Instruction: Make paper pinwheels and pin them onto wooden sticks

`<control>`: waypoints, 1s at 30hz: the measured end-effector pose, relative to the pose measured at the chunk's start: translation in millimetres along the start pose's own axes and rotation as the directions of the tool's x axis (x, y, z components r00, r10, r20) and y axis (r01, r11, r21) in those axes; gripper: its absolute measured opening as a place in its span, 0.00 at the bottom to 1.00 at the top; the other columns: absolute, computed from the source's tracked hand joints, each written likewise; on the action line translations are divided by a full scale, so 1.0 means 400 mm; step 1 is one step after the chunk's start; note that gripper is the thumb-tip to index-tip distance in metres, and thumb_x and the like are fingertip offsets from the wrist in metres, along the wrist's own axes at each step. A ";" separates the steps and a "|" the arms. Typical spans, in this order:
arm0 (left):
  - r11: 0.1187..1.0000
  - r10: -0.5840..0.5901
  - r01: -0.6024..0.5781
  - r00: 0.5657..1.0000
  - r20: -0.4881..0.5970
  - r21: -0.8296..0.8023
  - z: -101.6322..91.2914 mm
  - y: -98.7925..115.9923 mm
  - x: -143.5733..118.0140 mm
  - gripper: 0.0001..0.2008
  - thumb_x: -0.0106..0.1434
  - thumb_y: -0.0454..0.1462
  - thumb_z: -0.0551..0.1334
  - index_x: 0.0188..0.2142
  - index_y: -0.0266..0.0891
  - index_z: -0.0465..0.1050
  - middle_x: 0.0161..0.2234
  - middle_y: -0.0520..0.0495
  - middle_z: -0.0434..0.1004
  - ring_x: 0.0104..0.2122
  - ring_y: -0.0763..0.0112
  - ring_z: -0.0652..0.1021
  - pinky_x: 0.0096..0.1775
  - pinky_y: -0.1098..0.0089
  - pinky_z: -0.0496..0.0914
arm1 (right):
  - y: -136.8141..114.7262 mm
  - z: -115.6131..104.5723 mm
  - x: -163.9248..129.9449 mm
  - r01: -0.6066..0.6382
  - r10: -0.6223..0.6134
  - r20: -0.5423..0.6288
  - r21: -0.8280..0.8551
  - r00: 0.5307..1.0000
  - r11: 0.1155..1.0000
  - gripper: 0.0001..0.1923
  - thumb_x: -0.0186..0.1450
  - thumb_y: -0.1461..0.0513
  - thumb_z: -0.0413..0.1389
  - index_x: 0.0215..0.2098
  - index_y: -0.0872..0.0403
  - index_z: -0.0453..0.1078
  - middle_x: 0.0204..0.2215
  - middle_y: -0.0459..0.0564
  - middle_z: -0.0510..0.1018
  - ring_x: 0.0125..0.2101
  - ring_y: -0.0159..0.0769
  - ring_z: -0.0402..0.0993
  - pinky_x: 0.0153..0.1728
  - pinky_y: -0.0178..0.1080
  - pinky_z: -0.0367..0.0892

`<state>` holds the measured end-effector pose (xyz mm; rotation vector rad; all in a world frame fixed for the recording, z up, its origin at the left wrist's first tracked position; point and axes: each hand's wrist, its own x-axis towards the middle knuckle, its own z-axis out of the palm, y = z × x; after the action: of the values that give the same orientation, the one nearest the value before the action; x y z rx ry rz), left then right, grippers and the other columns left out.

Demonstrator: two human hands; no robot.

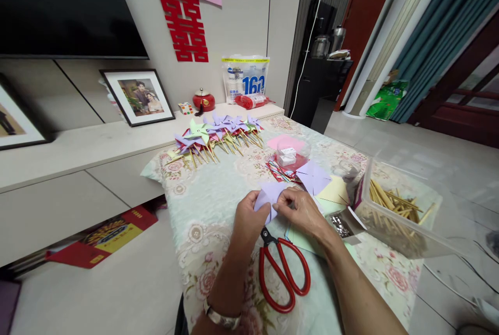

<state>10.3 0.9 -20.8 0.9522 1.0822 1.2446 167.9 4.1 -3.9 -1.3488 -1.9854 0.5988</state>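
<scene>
A lilac sheet of paper [271, 193] is between my two hands above the table. My left hand [248, 215] grips its left side, thumb on top. My right hand [299, 209] pinches the paper's right side, its fingertips close to my left thumb. Part of the sheet is covered by my fingers. Just below lie scissors [286, 272] with red handles, their blades mostly hidden under my hands. Right of them, a small box of metal pins or fasteners [340, 226] sits by my right wrist. Another lilac square [314, 178], with cut lines, lies beyond my right hand.
Finished paper pinwheels [218, 134] on sticks lie at the table's far left. A plastic bin [393, 236] of wooden sticks stands at the right. Yellow paper [333, 189] and a clear round container [290, 153] are near the middle. The flowered tablecloth [206, 194] covers the table.
</scene>
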 end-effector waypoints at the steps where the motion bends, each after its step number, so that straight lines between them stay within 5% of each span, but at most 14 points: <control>1: 1.000 -0.003 0.003 1.000 -0.003 -0.001 0.001 0.003 -0.002 0.12 0.46 0.34 0.67 0.34 0.37 0.75 0.26 0.50 0.80 0.27 0.66 0.78 0.31 0.71 0.70 | 0.000 0.000 0.000 -0.002 0.002 -0.003 0.001 1.000 1.000 0.10 0.61 0.63 0.58 0.22 0.53 0.67 0.22 0.43 0.72 0.27 0.35 0.67 0.30 0.36 0.57; 17: 0.995 0.055 -0.053 0.998 -0.025 0.079 -0.012 -0.023 0.013 0.15 0.44 0.34 0.68 0.35 0.37 0.76 0.28 0.49 0.81 0.27 0.68 0.77 0.31 0.71 0.71 | -0.006 0.001 -0.001 -0.009 0.009 -0.053 -0.001 0.999 1.000 0.11 0.60 0.63 0.60 0.21 0.52 0.66 0.21 0.44 0.72 0.28 0.35 0.67 0.31 0.37 0.58; 23: 1.000 -0.005 0.006 1.000 -0.014 0.031 -0.016 -0.009 0.003 0.17 0.45 0.34 0.69 0.37 0.36 0.76 0.31 0.47 0.82 0.28 0.66 0.78 0.32 0.70 0.72 | -0.006 -0.016 -0.003 -0.012 0.015 -0.063 0.053 0.998 0.999 0.13 0.60 0.59 0.63 0.21 0.52 0.68 0.22 0.44 0.74 0.28 0.36 0.68 0.31 0.37 0.60; 27: 0.997 -0.082 0.082 0.995 0.063 -0.002 -0.018 0.009 -0.009 0.19 0.46 0.32 0.69 0.40 0.34 0.75 0.31 0.45 0.83 0.28 0.65 0.79 0.32 0.69 0.73 | -0.007 -0.052 -0.009 0.017 0.019 -0.261 0.135 0.965 0.991 0.09 0.62 0.55 0.62 0.37 0.51 0.76 0.36 0.50 0.79 0.39 0.42 0.72 0.38 0.40 0.65; 30: 0.991 -0.125 0.131 0.978 0.169 -0.023 -0.017 0.024 -0.017 0.22 0.46 0.31 0.69 0.43 0.34 0.73 0.34 0.45 0.83 0.31 0.63 0.81 0.36 0.66 0.74 | -0.013 -0.076 -0.015 0.012 0.023 -0.195 0.180 0.981 0.984 0.27 0.62 0.54 0.62 0.58 0.49 0.69 0.50 0.54 0.77 0.48 0.47 0.72 0.47 0.45 0.66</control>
<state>1.5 -5.2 -12.3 0.9295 0.9719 1.0551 188.6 -2.9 18.9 -1.2520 -1.7265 0.6082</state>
